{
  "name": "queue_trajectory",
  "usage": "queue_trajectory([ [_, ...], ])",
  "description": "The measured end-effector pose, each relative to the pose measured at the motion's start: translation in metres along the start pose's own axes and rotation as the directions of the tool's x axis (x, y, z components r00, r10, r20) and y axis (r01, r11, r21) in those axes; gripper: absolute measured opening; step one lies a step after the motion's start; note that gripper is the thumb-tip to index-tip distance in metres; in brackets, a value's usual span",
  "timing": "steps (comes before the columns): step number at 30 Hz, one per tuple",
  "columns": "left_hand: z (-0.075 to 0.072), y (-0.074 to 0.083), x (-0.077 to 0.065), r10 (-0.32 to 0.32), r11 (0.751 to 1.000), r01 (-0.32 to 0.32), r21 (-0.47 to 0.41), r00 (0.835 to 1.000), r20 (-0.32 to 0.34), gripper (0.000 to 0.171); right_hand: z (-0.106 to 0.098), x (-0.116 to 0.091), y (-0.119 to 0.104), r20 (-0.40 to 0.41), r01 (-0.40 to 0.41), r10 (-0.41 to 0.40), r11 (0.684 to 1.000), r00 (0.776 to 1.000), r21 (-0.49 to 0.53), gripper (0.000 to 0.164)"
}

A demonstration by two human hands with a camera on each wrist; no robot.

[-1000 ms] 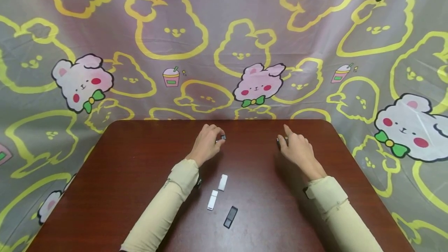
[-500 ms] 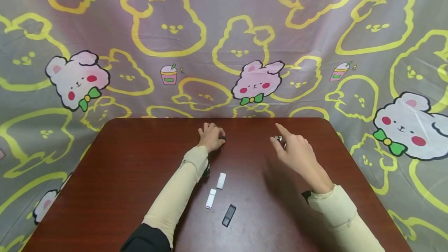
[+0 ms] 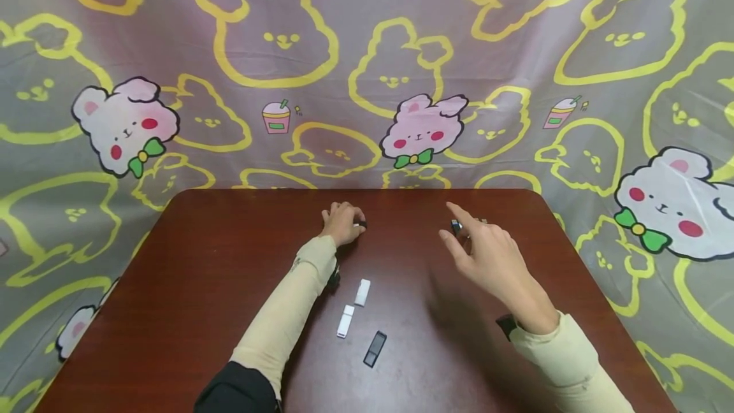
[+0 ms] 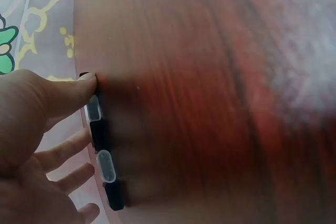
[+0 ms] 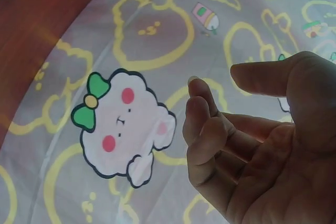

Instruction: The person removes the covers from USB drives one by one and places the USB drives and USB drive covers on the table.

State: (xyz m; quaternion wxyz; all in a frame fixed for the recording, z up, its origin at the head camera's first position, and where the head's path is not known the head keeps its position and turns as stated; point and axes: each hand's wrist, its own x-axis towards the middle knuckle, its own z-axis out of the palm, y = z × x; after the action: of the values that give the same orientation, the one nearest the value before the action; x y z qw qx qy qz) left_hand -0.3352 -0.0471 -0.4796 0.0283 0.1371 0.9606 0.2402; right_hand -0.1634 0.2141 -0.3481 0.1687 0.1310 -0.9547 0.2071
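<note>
Near the far edge of the table my left hand (image 3: 342, 222) holds a black USB stick (image 4: 97, 136) with two pale, see-through windows. In the left wrist view my thumb lies on one end of it; the index fingertip is hidden behind. My right hand (image 3: 492, 259) hovers over the right side, thumb and index apart with nothing between them, the other fingers loosely bent. Just beyond it lies a small dark piece with a blue-and-metal end (image 3: 455, 226), mostly covered by the hand. Closer in lie a white stick (image 3: 362, 292), another white stick (image 3: 345, 322) and a windowed black stick (image 3: 374, 349).
The brown table (image 3: 229, 260) has rounded far corners. A patterned cloth (image 3: 321, 37) hangs close behind it and along both sides. Both forearms reach in from the near side, on either side of the loose sticks.
My left hand has moved slightly farther off, taking the black USB stick down to the table. The right hand has drawn back with its thumb spread, exposing more of the small pieces beyond it.
</note>
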Motion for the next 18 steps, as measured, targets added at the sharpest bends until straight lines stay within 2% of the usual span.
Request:
queue_trajectory([
  [15, -0.0034, -0.0021, -0.0037, 0.001, 1.000, 0.000, -0.009, 1.000, 0.022, 0.017, -0.0068, -0.0012, -0.0081, 0.022, 0.015, -0.016, 1.000, 1.000, 0.021, 0.052],
  [18, -0.0061, -0.0020, -0.0072, 0.021, 1.000, -0.020, -0.015, 0.999, 0.032, 0.026, -0.0061, -0.0009, -0.0088, 0.014, 0.019, -0.019, 1.000, 1.000, 0.014, 0.051],
])
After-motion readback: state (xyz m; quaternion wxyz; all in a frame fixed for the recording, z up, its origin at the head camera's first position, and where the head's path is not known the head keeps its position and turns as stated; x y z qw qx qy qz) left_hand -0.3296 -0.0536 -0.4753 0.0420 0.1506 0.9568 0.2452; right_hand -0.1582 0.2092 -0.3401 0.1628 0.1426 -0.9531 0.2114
